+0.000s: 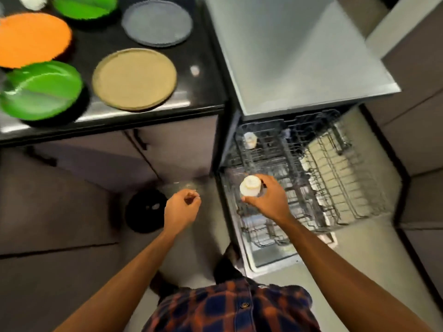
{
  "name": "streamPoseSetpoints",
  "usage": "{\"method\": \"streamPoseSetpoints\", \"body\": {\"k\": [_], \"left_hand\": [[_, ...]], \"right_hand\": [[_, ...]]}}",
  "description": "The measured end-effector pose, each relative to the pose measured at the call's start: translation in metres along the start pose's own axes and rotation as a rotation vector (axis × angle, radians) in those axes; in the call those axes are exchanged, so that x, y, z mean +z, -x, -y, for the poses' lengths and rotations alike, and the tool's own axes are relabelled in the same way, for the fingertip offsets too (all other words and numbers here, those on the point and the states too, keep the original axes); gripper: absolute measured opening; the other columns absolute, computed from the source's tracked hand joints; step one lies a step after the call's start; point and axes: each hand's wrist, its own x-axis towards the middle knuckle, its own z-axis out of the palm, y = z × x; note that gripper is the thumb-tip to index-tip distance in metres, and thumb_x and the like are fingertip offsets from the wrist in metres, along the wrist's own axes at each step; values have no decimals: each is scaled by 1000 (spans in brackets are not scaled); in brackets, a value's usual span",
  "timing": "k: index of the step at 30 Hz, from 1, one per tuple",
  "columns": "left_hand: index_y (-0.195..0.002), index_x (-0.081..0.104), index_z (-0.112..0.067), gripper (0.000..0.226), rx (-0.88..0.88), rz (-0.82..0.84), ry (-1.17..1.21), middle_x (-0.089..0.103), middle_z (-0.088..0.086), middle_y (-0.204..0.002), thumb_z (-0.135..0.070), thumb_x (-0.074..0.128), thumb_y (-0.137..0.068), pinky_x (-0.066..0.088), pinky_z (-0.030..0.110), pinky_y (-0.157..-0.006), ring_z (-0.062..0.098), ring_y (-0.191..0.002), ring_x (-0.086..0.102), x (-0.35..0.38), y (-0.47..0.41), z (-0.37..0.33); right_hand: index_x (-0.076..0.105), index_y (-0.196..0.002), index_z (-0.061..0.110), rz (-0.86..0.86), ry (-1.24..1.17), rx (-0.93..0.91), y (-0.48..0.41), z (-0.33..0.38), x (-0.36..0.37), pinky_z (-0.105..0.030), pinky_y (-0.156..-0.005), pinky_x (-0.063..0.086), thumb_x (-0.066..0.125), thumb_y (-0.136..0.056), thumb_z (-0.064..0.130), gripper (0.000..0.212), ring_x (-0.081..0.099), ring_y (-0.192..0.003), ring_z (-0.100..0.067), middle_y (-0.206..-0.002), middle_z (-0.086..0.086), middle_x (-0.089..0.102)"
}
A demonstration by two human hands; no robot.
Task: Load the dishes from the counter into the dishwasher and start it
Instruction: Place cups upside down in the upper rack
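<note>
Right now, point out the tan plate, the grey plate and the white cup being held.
tan plate (134, 79), head view, middle of its face.
grey plate (157, 22), head view, middle of its face.
white cup (250, 186), head view, its upturned end.

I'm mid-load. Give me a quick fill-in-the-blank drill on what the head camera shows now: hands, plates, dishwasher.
1. The small white cup is held over the rack by the ____ hand.
2. On the counter, the ____ plate lies between the two green plates.
3. The dishwasher door is ____.

Missing words: right; orange; open.
</note>
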Motion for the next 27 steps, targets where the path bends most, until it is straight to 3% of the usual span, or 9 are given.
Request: {"method": "streamPoseSetpoints", "body": {"k": [7, 10, 14, 17, 21, 25, 27], "left_hand": [[-92, 72, -18, 5, -49, 192, 83, 70, -3, -88, -14, 70, -90, 49, 27, -81, 14, -85, 64, 103, -25, -76], [-96, 68, -19, 7, -75, 203, 94, 63, -8, -82, -14, 69, -91, 46, 24, -70, 5, -74, 58, 129, -39, -98], [-111, 61, -16, 18, -142, 232, 124, 56, -4, -80, -18, 66, -94, 42, 18, -63, 12, -75, 55, 154, -73, -120], [-127, 56, -16, 33, -191, 245, 140, 59, -1, -86, -21, 65, -95, 40, 16, -62, 5, -73, 54, 172, -106, -128], [-141, 46, -17, 53, -255, 253, 170, 65, 6, -103, -24, 68, -93, 39, 14, -59, 5, -75, 57, 198, -149, -130], [-143, 43, -17, 60, -287, 265, 207, 64, 4, -126, -24, 71, -91, 44, 18, -76, 16, -105, 62, 221, -176, -126], [-132, 46, -13, 46, -303, 232, 233, 62, 3, -121, -17, 69, -93, 44, 12, -75, 16, -107, 58, 227, -181, -126]], "right_hand": [[62, -127, 29, -90, -98, 223, -39, -83, -64, -46, -100, 52, 95, -60, 37, 75, 61, -117, -19, -127, 3, 64], [62, -124, 29, -74, -123, 267, -61, -100, -68, -45, -99, 53, 96, -57, 35, 75, 61, -114, -16, -123, 8, 66], [60, -128, 20, -29, -93, 272, -98, -105, -57, -32, -97, 44, 95, -62, 23, 75, 55, -114, -13, -127, 0, 65], [61, -126, 19, 2, -64, 254, -132, -108, -40, -40, -98, 52, 95, -61, 17, 73, 61, -112, -20, -122, -4, 66], [56, -122, 28, 26, -14, 288, -178, -123, -11, -45, -87, 58, 93, -60, 21, 72, 66, -105, -24, -116, 1, 67], [58, -124, 24, 34, 9, 249, -212, -133, 11, -30, -85, 53, 85, -69, 14, 62, 63, -106, -21, -120, 1, 64], [59, -121, 27, 53, 21, 208, -220, -135, 16, -25, -78, 49, 83, -72, 13, 57, 64, -103, -18, -118, 5, 65]]}}
